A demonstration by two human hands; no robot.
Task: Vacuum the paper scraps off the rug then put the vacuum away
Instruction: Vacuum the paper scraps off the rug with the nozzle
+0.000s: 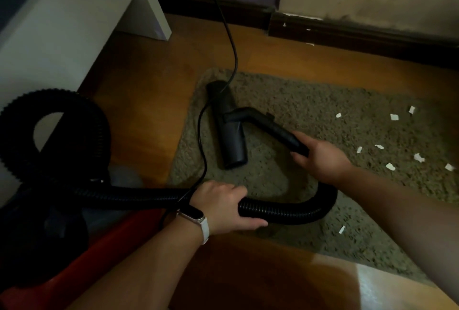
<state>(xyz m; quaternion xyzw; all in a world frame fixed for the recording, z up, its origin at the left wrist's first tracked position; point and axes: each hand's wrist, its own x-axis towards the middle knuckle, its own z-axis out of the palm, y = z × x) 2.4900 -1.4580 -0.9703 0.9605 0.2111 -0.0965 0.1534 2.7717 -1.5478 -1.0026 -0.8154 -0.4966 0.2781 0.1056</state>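
A shaggy olive-brown rug [310,111] lies on the wooden floor. Several white paper scraps [394,117] are scattered over its right side. The black floor nozzle [227,123] rests flat on the rug's left part, joined to a black wand [270,126]. My right hand [320,158] is closed around the wand's near end. My left hand [223,208], with a white-strapped wrist band, grips the black ribbed hose [285,210]. The hose curves left and loops up to the red and black vacuum body [74,247] at the lower left.
A black power cord [228,36] runs from the top of the view down across the rug's left edge to the vacuum. A white furniture panel [62,24] stands at the left. A dark baseboard [347,34] lines the far wall.
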